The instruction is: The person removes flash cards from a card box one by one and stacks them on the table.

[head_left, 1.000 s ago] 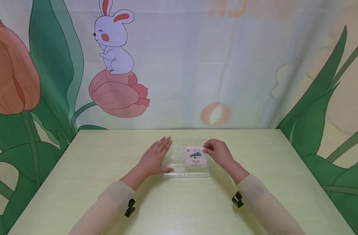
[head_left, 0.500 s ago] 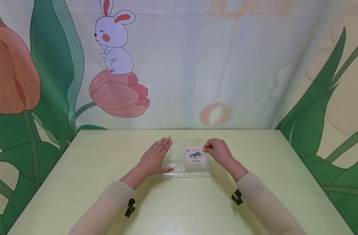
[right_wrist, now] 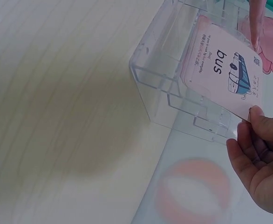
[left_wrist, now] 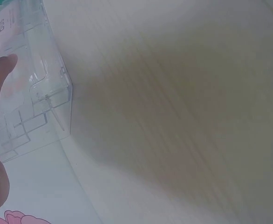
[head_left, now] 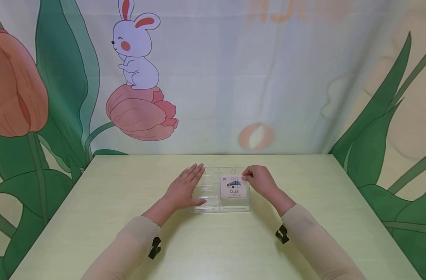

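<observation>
A clear plastic box (head_left: 213, 209) with two side-by-side compartments sits on the table. In its right compartment is a pale pink flashcard (head_left: 233, 187) with a bus picture and the word "bus"; in the right wrist view the card (right_wrist: 220, 65) slants across the box. My right hand (head_left: 262, 181) pinches the card's upper right corner between thumb and finger. Over the box's left compartment, my left hand (head_left: 183, 188) lies with fingers straight and thumb spread, touching the box. The left wrist view shows that thumb (left_wrist: 5, 67) against the clear plastic.
The pale wooden table (head_left: 213, 249) surrounds the box. Behind it hangs a curtain (head_left: 213, 77) printed with a rabbit and tulips. A black strap piece (head_left: 155, 247) hangs under the left sleeve, another strap piece (head_left: 282, 234) under the right.
The bus card has shifted very slightly to the right and up at the right fingertips. Both hands have otherwise stayed in place.
</observation>
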The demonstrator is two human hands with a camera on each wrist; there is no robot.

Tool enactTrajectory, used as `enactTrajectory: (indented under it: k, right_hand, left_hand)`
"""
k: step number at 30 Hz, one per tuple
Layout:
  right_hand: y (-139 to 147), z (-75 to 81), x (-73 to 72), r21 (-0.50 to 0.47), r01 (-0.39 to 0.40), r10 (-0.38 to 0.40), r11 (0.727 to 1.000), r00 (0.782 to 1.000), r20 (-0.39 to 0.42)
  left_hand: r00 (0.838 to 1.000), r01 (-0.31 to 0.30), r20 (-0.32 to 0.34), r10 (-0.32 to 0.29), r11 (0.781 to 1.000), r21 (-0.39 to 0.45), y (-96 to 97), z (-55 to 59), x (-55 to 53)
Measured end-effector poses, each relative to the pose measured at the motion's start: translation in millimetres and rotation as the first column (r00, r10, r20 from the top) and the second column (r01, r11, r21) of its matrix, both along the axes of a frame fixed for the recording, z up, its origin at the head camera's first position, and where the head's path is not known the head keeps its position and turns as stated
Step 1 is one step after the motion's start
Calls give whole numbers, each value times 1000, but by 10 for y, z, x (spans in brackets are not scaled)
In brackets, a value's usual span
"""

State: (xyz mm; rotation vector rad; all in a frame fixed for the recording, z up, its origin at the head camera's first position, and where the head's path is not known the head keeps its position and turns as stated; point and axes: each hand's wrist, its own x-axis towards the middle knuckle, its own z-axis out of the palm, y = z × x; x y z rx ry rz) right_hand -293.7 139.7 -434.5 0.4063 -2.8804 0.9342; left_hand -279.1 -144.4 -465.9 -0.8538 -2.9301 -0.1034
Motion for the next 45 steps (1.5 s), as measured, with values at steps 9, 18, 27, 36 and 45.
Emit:
enactTrajectory:
  k: [9, 18, 27, 36, 45]
  right_hand:
    - [0, 6, -5, 2, -3, 3, 1000, 1000, -5]
    - [7, 5, 11, -11, -1, 1, 1000, 1000, -15]
    - [33, -3, 18, -32, -4, 3, 999, 999, -39]
    - [34, -15, 16, -50, 17, -19, 999, 999, -27]
    - [27, 28, 8, -60, 40, -40, 997, 999, -12]
  left_hand:
    - [1000, 1, -3, -1, 1000, 1, 0, 13, 5]
    - [1000, 3, 0, -3, 1000, -1, 1, 27, 2]
    - [1000, 1, 17, -1, 1000, 13, -7, 21, -5]
    - [1000, 3, 25, -4, 999, 33, -8, 27, 1]
    - [1000, 7, 28, -8, 999, 42, -5, 43, 12]
